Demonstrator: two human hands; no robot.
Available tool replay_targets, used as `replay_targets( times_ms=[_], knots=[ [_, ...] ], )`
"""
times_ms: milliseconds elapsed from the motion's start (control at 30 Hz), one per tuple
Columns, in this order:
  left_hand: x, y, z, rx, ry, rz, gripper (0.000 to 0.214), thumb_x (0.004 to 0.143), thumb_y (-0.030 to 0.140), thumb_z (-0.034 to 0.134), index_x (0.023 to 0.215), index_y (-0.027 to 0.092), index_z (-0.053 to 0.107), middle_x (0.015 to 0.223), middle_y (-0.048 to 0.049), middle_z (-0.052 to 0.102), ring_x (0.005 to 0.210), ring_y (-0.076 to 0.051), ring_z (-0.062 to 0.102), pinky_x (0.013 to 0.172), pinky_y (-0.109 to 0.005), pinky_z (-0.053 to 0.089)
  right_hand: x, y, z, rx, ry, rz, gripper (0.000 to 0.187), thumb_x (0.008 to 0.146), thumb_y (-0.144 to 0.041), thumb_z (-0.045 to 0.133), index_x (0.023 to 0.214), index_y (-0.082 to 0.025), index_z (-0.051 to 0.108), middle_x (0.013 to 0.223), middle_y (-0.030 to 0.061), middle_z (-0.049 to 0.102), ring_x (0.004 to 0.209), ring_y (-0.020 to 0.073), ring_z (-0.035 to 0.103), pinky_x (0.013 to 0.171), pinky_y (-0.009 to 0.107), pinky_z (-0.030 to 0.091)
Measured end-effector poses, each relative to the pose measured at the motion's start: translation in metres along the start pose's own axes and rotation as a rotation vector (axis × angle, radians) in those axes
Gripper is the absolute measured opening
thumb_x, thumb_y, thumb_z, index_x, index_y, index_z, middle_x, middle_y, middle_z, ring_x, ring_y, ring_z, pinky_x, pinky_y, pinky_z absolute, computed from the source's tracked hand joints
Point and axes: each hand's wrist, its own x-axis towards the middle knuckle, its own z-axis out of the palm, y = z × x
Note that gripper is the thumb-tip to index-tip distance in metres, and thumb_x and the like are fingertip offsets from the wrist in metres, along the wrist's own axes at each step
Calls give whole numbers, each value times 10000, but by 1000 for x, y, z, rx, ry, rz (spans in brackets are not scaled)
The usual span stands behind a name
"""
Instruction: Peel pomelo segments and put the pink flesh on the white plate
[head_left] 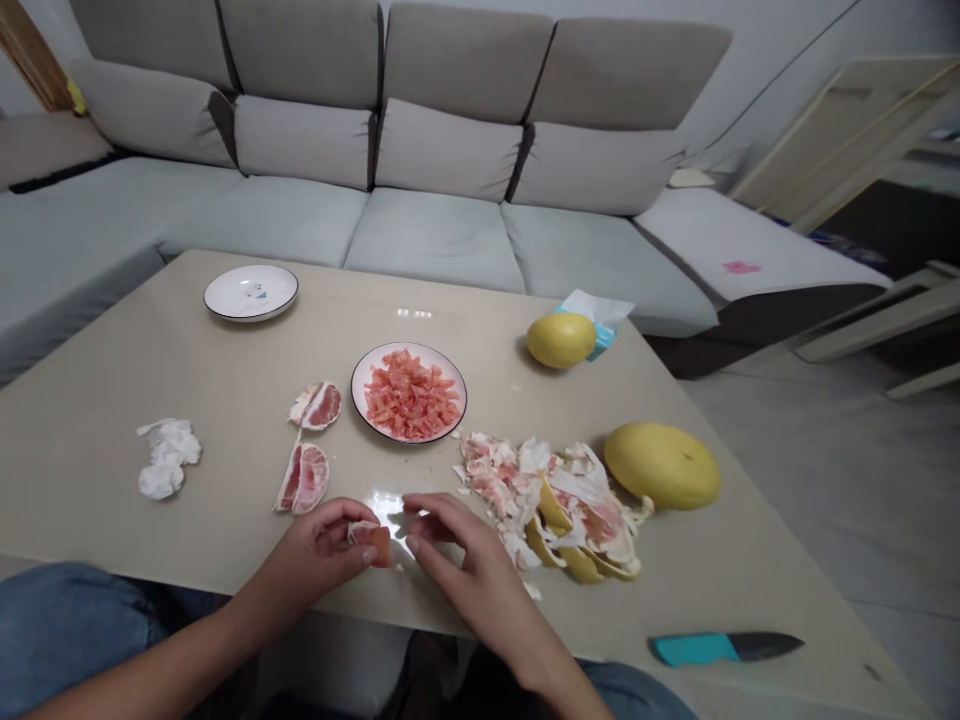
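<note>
My left hand [330, 548] pinches a red pomelo segment [380, 546] near the table's front edge, with pink flesh showing and some pale membrane on it. Just to the right, my right hand [457, 545] has its thumb and fingers apart, and I see nothing between them. Beyond my hands stands a plate [356, 398] heaped with pulled pomelo flesh [412, 395]. Larger unpeeled pomelo pieces [306, 478] lie to the left of it. A pile of membrane and yellow rind [555, 505] spreads to the right of my right hand.
Two whole yellow pomelos [661, 465] sit on the right, the farther one against a tissue pack [604, 338]. A knife with a teal handle [697, 648] lies near the front right edge. Crumpled tissue [169, 458] and a white plate [251, 293] are on the left.
</note>
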Motion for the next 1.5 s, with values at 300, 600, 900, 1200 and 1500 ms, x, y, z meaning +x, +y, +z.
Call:
replay_targets(
  times_ms=[300,600,900,1200,1500],
  knots=[
    [0,-3,0,11,-72,45,214,703,216,776,860,179,636,783,15,676,774,-135,615,709,-224,463,-1,-6,22,229,-8,123,62,820,-223,673,864,-212,715,858,21,685,759,150,630,690,244,478],
    [-1,-5,-3,-39,-112,25,219,723,248,768,872,177,625,789,18,645,787,-127,590,728,-230,445,0,-3,23,447,-45,256,175,794,-350,699,835,-180,707,818,38,656,736,169,624,643,256,464],
    [-4,0,0,-17,-86,35,223,720,271,768,859,177,621,756,18,640,765,-137,595,721,-245,450,-2,8,25,621,-62,286,204,818,-375,686,853,-175,670,743,10,654,700,133,575,684,249,445],
    [-2,-6,-3,-18,-82,26,247,694,275,780,865,184,626,787,5,667,780,-159,616,736,-270,473,1,5,27,577,-70,306,255,770,-405,731,886,-182,695,804,29,683,744,165,621,713,279,475],
    [-6,5,1,18,-25,43,231,687,261,785,843,186,633,774,10,655,789,-163,617,745,-266,474,-1,12,31,815,-21,403,260,754,-413,749,877,-184,725,813,31,676,746,164,580,748,301,443]
  ],
)
